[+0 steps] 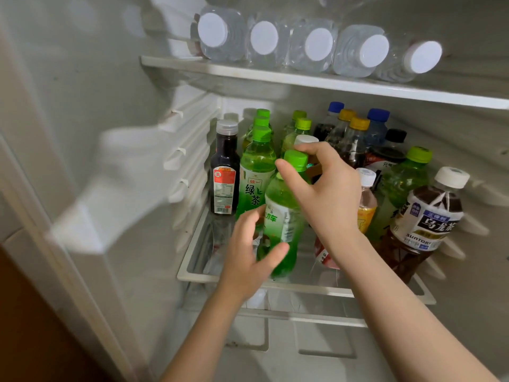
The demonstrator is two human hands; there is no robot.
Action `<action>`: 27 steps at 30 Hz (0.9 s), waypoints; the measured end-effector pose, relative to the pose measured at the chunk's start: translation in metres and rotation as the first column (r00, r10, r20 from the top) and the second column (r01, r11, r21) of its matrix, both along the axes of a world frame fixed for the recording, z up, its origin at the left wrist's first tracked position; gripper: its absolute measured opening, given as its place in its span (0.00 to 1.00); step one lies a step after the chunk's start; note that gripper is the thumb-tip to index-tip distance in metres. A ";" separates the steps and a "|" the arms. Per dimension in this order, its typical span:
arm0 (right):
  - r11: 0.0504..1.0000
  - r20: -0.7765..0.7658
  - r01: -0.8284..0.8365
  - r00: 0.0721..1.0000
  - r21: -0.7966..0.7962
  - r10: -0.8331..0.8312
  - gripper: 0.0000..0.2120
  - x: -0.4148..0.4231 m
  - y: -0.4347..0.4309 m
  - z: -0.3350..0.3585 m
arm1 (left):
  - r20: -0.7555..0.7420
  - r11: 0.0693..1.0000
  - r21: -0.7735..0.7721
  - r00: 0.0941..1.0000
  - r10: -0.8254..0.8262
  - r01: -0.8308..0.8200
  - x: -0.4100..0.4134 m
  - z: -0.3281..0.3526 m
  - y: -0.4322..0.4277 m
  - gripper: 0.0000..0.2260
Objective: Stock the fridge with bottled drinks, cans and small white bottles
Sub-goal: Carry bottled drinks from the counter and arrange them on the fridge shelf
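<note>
Right fingers [316, 150] pinching cap [296, 159], left hand [248, 256] round base — green bottle [279, 208] (frontmost)

Green tea bottle [283, 216]: glossy, green-tinted clear plastic, smooth film label, matt green plastic cap. Water bottles [318, 44]: colourless ridged plastic with matt white caps. Dark bottle [224, 172]: glossy body, paper-like label, translucent plastic cap. Upper shelf [303, 79]: smooth white plastic edge. Lower shelf [192, 277]: clear glossy pane in a white plastic frame. Fridge wall [110, 106]: smooth white moulded plastic with a faint sheen.
</note>
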State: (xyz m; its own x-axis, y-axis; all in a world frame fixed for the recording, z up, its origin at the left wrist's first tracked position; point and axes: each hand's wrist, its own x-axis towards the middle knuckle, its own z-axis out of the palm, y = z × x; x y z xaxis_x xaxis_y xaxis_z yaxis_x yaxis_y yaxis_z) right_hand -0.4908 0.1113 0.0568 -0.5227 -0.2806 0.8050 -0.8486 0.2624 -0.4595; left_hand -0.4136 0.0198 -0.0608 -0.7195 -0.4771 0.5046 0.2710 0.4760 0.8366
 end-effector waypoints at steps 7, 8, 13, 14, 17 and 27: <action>0.990 0.161 -0.138 0.978 0.007 0.135 0.13 -0.004 0.001 -0.003 | 0.042 0.997 0.077 0.999 -0.029 0.026 -0.002 -0.003 -0.004 0.34; 0.984 0.201 -0.178 0.964 0.006 0.173 0.12 -0.006 0.004 -0.006 | 0.044 0.994 0.097 0.998 -0.046 0.041 -0.001 -0.004 -0.007 0.32; 0.950 0.388 -0.303 0.869 -0.072 0.307 0.09 -0.007 0.019 -0.033 | 0.103 0.990 0.128 0.991 -0.080 0.066 0.010 0.002 -0.023 0.24; 0.942 0.429 -0.321 0.840 -0.098 0.331 0.08 -0.007 0.020 -0.039 | 0.097 0.990 0.125 0.992 -0.078 0.066 0.011 0.002 -0.026 0.23; 0.928 0.523 -0.360 0.774 -0.097 0.356 0.06 -0.007 0.020 -0.057 | 0.073 0.990 0.142 0.997 -0.035 0.024 0.014 -0.001 -0.036 0.21; 0.901 0.516 -0.399 0.815 0.173 0.262 0.20 -0.003 0.007 -0.097 | 0.056 0.972 0.230 0.996 -0.070 0.056 0.019 -0.003 -0.045 0.19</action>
State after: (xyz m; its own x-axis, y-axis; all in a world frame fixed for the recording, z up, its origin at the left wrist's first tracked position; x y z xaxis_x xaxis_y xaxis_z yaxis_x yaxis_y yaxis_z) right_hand -0.4933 0.1187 -0.0400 -0.6518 -0.6690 0.3573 -0.6040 0.1729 -0.7780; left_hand -0.3948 -0.0254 -0.0641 -0.7788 -0.5268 0.3406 0.2376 0.2547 0.9374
